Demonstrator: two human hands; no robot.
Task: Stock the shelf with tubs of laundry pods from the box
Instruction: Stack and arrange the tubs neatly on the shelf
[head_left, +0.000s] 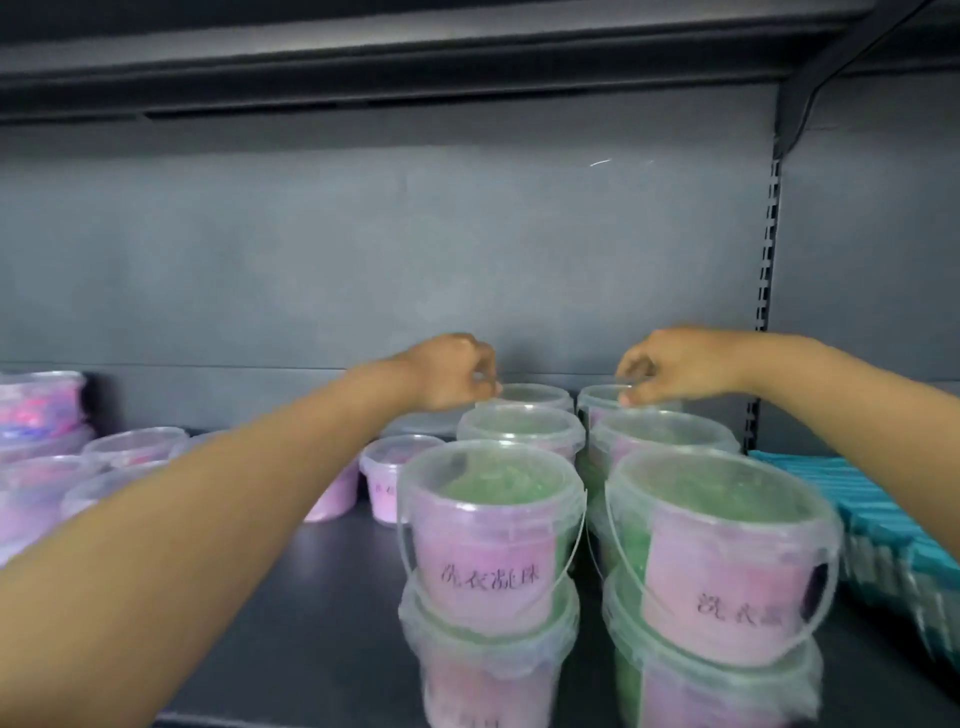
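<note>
Clear tubs of laundry pods with pink labels stand stacked in two rows on the dark shelf (311, 597). The front left tub (488, 525) and front right tub (722, 551) each sit on a lower tub. At the back, my left hand (457, 371) curls its fingers at the rim of the rear left tub (535, 395). My right hand (675, 364) pinches at the rim of the rear right tub (597, 399). Both arms reach far in over the shelf. The box is out of view.
Smaller pink tubs (395, 467) and several low lidded tubs (130, 447) fill the shelf's left side. Teal packets (872, 519) lie in a row at the right. A grey back panel and the shelf above (415, 62) close in the space.
</note>
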